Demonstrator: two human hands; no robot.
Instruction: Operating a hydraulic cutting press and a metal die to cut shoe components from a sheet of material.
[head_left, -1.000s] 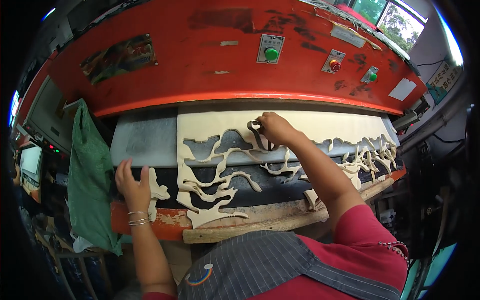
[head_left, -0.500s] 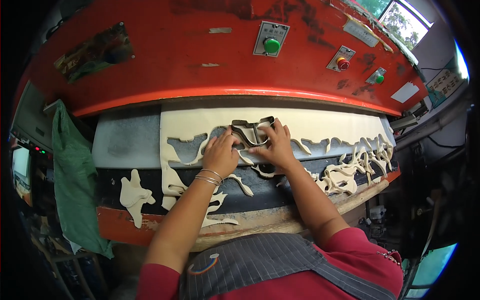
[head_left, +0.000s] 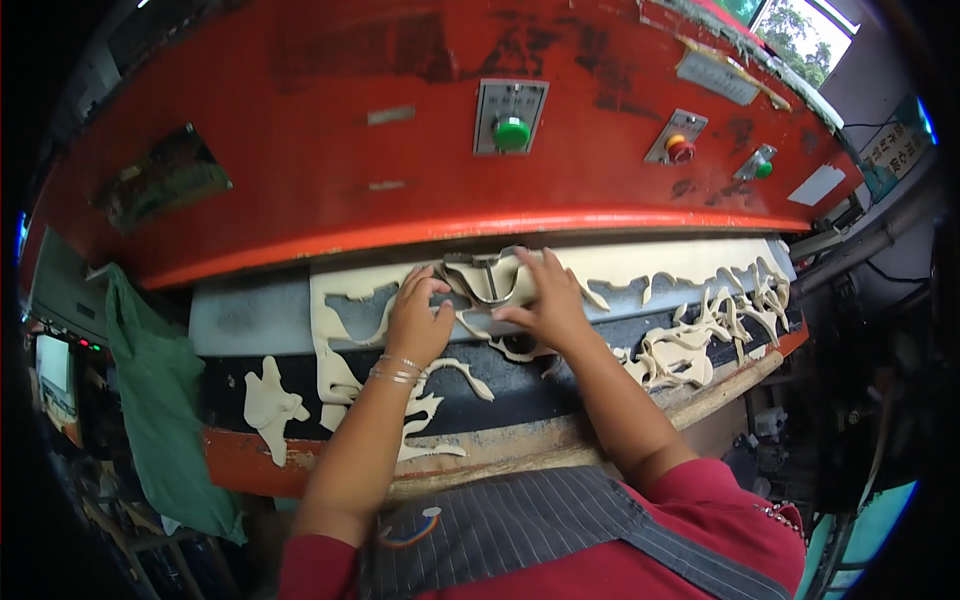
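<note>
Since a second ago, the left hand (head_left: 420, 308) has crossed from the left end of the press bed (head_left: 250, 315) to the eight o'clock side of a metal cutting die (head_left: 490, 276), which now lies flat, no longer tipped up under the right hand (head_left: 552, 303). Both hands are spread, thumbs parted from fingers, the right at the die's four o'clock; whether any fingertip touches its rim I cannot tell. The die sits at the ragged near edge of a cream sheet (head_left: 640, 260). From it, trimmed scraps (head_left: 685, 355) cluster between three and four o'clock, a loose cream offcut (head_left: 268, 405) and a green cloth (head_left: 150, 400) lie toward eight, and a green push button (head_left: 512, 134) is near twelve on the red press (head_left: 330, 170).
</note>
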